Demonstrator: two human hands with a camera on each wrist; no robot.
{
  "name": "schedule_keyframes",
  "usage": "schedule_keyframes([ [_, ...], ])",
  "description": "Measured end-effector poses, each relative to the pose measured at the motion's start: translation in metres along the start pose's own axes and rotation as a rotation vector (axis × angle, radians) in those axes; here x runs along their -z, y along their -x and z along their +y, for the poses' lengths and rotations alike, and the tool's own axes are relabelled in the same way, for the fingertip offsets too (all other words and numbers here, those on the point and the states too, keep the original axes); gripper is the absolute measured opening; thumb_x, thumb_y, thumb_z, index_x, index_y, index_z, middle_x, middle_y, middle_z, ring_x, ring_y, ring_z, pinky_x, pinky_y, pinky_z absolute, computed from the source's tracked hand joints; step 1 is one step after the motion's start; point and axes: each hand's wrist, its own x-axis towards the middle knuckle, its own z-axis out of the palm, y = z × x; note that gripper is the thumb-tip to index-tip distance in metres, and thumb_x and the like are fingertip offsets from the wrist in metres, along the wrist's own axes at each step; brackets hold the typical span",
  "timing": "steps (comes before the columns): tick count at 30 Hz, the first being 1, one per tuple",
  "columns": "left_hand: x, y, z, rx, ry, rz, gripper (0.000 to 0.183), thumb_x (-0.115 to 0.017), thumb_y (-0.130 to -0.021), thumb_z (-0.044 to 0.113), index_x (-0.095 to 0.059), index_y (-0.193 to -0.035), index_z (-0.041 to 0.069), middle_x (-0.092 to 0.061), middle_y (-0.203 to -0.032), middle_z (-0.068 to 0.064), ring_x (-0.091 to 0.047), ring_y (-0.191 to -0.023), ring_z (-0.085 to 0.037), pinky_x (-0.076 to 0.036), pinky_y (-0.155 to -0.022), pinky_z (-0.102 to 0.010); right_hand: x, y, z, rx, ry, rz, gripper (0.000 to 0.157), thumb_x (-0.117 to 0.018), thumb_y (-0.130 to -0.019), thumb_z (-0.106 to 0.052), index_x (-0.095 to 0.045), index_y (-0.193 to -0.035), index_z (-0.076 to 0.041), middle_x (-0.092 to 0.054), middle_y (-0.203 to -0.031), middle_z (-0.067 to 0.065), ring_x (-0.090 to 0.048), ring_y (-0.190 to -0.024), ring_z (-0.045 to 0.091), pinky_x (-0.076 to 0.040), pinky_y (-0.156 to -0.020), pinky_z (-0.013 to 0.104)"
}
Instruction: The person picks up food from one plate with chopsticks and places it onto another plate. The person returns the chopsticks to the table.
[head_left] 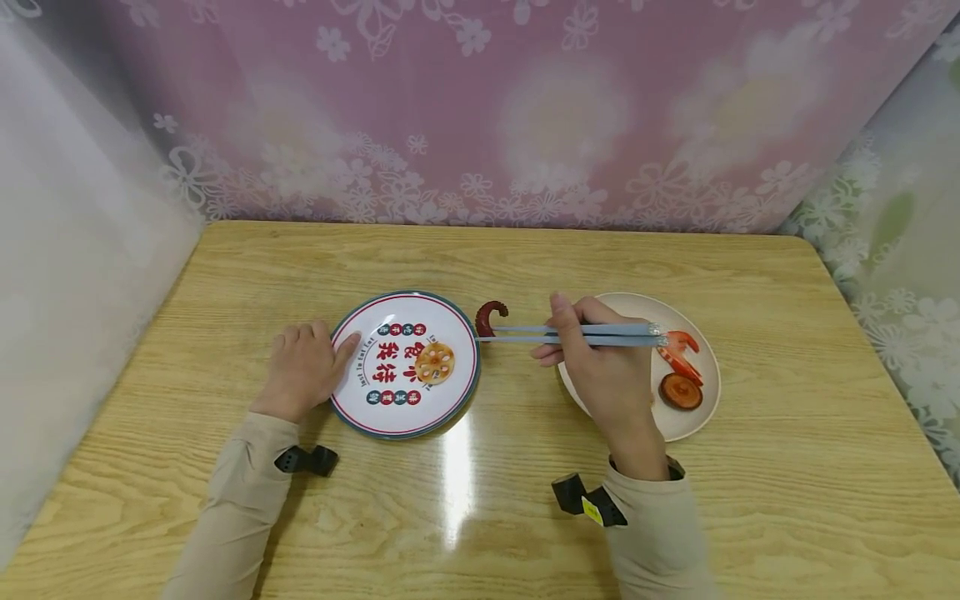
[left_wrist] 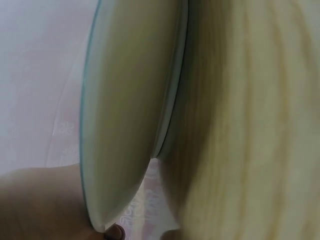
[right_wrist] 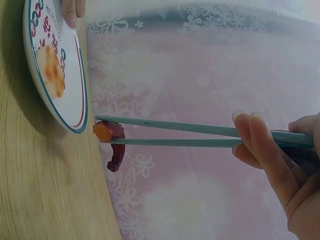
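Note:
A white plate [head_left: 442, 321] with a teal and red rim and printed characters bears a lotus root slice [head_left: 426, 367]. At its left rim my left hand [head_left: 300, 371] grips the edge, thumb on top; the left wrist view shows the plate's pale underside [left_wrist: 130, 100]. My right hand [head_left: 603, 375] holds light blue chopsticks [head_left: 622, 340], their tips near the plate's right edge. Between the tips is a curled dark red octopus tentacle [right_wrist: 117, 132], hanging above the table, its orange cut end showing in the right wrist view.
Partly behind my right hand, a beige plate [head_left: 678, 425] stands on the wooden table [head_left: 787, 375]. On it lie a red-and-white shrimp-like piece [head_left: 678, 367] and a round brown mushroom cap [head_left: 681, 390]. A pink floral curtain [head_left: 525, 125] hangs along the far table edge.

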Motion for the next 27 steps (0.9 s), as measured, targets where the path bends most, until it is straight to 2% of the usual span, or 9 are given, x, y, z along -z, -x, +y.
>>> schedule_keyframes([
  [6,0.001,0.001,0.002,-0.002,-0.022,0.008,0.056,-0.031,-0.104,0.045,-0.045,-0.093,-0.009,-0.055,-0.096,-0.032,-0.05,-0.096,-0.048,-0.034,-0.08,-0.054,-0.007,0.0,0.002,-0.021,-0.025,-0.006,0.032,-0.059,-0.097,-0.013,-0.066,-0.074,0.007,-0.065,-0.062,0.02,-0.066,-0.05,0.016,-0.052,-0.047,0.03],
  [13,0.0,0.001,0.002,0.008,-0.019,0.0,0.056,-0.031,-0.104,0.045,-0.044,-0.092,-0.008,-0.055,-0.093,-0.03,-0.05,-0.094,-0.047,-0.033,-0.08,-0.053,-0.018,0.0,0.006,-0.065,-0.05,-0.02,0.035,-0.058,-0.098,-0.018,-0.065,-0.074,0.007,-0.067,-0.066,0.017,-0.066,-0.051,0.018,-0.053,-0.048,0.032],
  [27,-0.001,0.0,0.002,0.03,0.0,-0.01,0.052,-0.031,-0.104,0.041,-0.044,-0.094,-0.007,-0.054,-0.096,-0.03,-0.047,-0.095,-0.045,-0.031,-0.081,-0.052,-0.037,0.003,0.022,-0.055,-0.111,0.007,0.034,-0.057,-0.098,-0.013,-0.065,-0.074,0.009,-0.066,-0.065,0.02,-0.066,-0.05,0.017,-0.053,-0.046,0.032],
])
